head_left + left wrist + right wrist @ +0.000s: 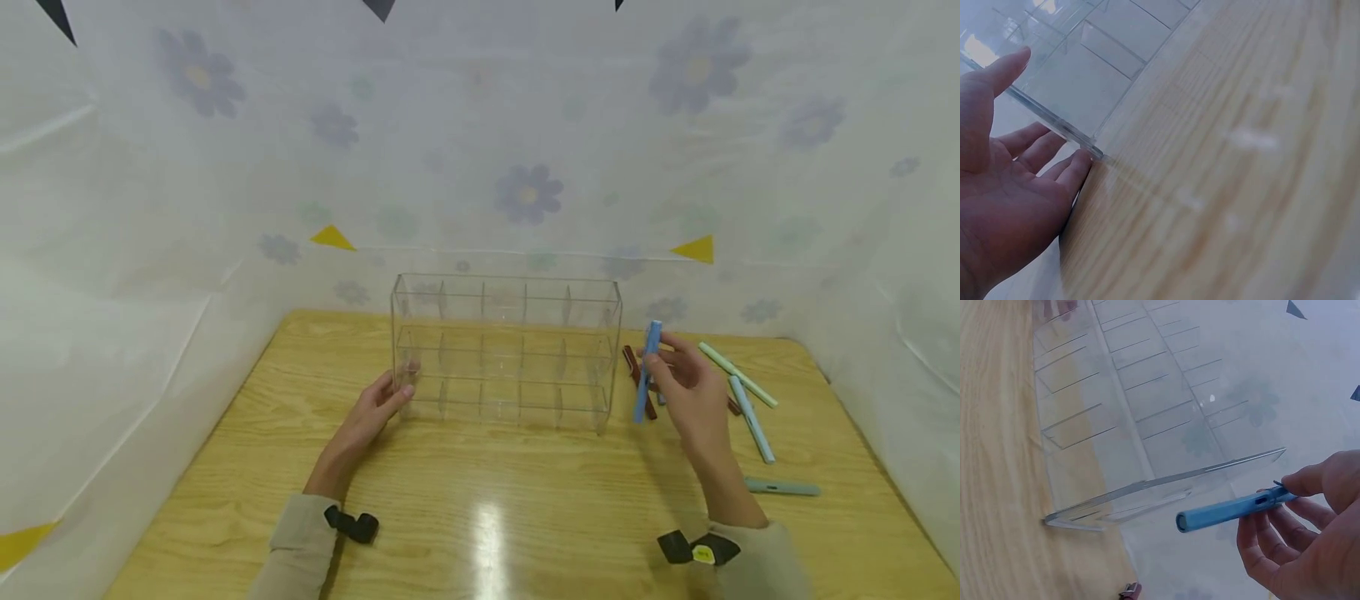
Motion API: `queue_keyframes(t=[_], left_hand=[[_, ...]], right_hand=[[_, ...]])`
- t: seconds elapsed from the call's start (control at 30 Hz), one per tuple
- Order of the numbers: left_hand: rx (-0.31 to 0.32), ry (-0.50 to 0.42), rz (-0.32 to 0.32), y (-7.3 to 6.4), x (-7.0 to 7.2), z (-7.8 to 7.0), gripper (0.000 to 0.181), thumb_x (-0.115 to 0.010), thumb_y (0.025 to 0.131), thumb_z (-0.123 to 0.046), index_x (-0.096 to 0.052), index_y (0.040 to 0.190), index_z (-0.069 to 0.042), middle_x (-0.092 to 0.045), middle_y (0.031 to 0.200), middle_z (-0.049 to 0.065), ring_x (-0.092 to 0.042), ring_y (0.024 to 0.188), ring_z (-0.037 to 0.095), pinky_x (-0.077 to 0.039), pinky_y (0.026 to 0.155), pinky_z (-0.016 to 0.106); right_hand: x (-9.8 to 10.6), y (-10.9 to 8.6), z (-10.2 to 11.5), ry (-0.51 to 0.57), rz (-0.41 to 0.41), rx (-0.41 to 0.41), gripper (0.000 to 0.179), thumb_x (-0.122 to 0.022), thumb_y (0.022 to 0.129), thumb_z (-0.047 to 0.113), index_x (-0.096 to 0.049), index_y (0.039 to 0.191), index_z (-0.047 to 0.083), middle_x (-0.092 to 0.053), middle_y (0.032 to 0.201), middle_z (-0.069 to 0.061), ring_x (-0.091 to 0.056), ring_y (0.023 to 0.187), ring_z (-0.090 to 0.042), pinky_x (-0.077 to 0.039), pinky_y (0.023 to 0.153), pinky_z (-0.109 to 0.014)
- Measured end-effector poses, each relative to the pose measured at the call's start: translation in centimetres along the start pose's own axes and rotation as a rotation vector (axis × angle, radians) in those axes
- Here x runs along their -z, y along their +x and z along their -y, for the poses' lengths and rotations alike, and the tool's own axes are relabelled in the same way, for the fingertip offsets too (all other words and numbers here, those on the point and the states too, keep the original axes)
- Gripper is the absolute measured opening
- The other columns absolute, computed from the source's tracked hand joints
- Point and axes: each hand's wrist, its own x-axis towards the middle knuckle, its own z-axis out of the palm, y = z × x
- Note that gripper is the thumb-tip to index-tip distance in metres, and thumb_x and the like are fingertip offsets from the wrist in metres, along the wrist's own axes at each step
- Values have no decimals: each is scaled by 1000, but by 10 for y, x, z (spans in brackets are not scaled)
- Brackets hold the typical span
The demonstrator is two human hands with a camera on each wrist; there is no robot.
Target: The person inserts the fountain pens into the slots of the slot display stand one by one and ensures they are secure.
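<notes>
A clear acrylic rack point(501, 354) with rows of small compartments stands upright on the wooden table. At its left end, my left hand point(369, 414) holds the side, thumb toward the front and fingers behind the edge, as the left wrist view shows. My right hand point(693, 400) pinches a blue pen point(647, 375) between thumb and fingers, raised just right of the rack. In the right wrist view the pen point(1229, 512) points its blunt end toward the rack's side panel point(1166, 481), with a gap between them. The compartments in view hold nothing.
Behind the right hand lies a dark red pen point(630, 362). Farther right are a pale green pen point(738, 375), a light blue pen point(752, 419) and a grey-green pen point(783, 487). A white flowered sheet point(450, 167) hangs around the table point(420, 517).
</notes>
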Motion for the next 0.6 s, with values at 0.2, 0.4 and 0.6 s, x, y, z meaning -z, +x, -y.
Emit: queue_keyframes(t=[0.2, 0.4, 0.6], left_hand=[[-28, -14, 19, 0, 2, 3, 58, -57, 108, -31, -38, 161, -16, -40, 161, 8, -38, 147, 29, -27, 118, 57], [-35, -39, 22, -1, 1, 4, 57, -57, 108, -31, -39, 160, -17, -40, 162, 4, -35, 149, 24, -25, 119, 52], [-19, -38, 18, -1, 0, 1, 56, -57, 108, -33, -40, 159, -18, -40, 162, 6, -33, 150, 26, -25, 120, 55]], right_hand=[[-2, 9, 20, 191, 20, 64, 50, -66, 100, 5, -52, 148, 6, -76, 107, -5, -75, 91, -12, -60, 73, -29], [-6, 21, 35, 271, 54, 105, 57, -67, 99, 4, -49, 152, 15, -75, 110, -14, -74, 92, -19, -61, 71, -31], [-12, 29, 45, 303, 48, 141, 52, -65, 100, 2, -52, 149, 11, -73, 108, -19, -75, 90, -20, -61, 70, -35]])
